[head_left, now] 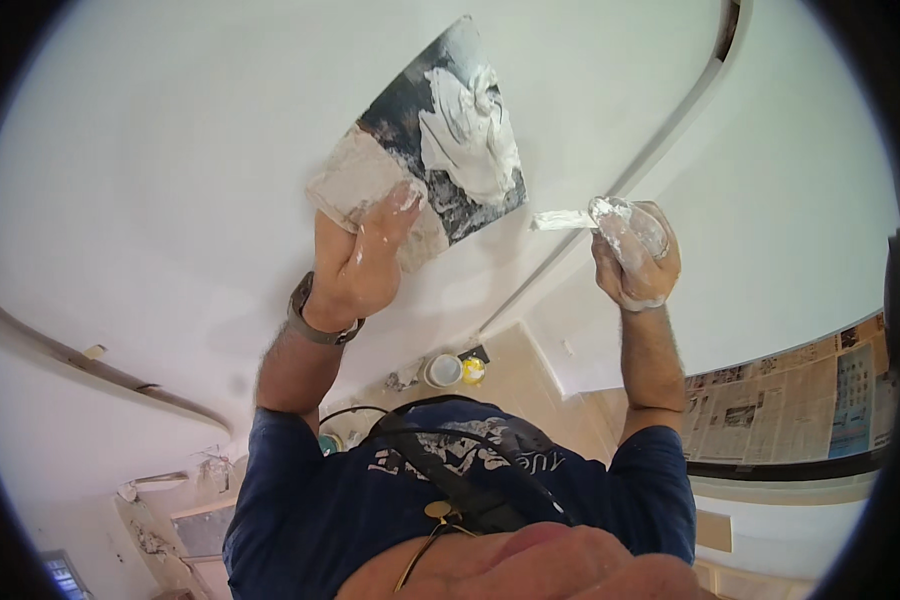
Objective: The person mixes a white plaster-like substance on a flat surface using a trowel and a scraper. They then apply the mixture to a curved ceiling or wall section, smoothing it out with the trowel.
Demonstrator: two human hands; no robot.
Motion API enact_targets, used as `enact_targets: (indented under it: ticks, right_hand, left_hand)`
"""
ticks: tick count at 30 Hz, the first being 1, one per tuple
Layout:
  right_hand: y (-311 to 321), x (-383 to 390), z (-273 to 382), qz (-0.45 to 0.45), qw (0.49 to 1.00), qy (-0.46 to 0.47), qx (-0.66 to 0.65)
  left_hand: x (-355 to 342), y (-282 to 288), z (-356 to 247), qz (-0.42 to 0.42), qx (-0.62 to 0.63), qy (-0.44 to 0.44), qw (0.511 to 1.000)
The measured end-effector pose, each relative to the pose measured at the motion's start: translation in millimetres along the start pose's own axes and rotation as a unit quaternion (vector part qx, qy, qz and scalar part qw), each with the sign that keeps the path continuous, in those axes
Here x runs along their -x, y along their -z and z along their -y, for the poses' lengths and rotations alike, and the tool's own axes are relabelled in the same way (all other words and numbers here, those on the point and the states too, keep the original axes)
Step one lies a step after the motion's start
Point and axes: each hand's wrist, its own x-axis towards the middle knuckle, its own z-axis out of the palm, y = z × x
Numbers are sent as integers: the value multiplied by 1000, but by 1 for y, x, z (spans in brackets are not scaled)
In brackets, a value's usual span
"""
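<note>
My left hand (370, 240) is closed around the broad pale handle end of a wide putty knife (385, 137), its thumb on top. The dark, smeared blade of this knife carries a thick lump of white plaster (470, 135). To its right, my right hand (635, 250) grips a narrower tool, seemingly a putty knife (562, 220), seen nearly edge-on and coated in white. Its tip points left, toward the wide blade but apart from it. White paste covers several fingers of the right hand; the handle in that hand is mostly hidden.
A smooth white wall (200, 150) fills the view behind my hands, with a long corner line (670, 120) at right. Below stand a white bucket (443, 371) and a yellow container (473, 371) on the floor. Newspaper sheets (790, 405) cover a surface at right.
</note>
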Motion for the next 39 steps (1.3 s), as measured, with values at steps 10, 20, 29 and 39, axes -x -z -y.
enact_targets:
  ticks: [10, 20, 29, 39]
  right_hand:
    - [-12, -21, 17, -10, 997, 40, 59]
    - [-23, -29, 42, -110, 989, -17, 99]
    - [-9, -97, -21, -247, 953, -132, 114]
    - [-13, -174, -181, -312, 933, -151, 98]
  left_hand:
    - [-3, 6, -17, 78, -205, -118, 968]
    - [-8, -10, -45, 92, -144, 28, 985]
    - [-57, 8, -30, 82, -158, -62, 982]
    - [-90, 2, 17, 214, -132, 11, 968]
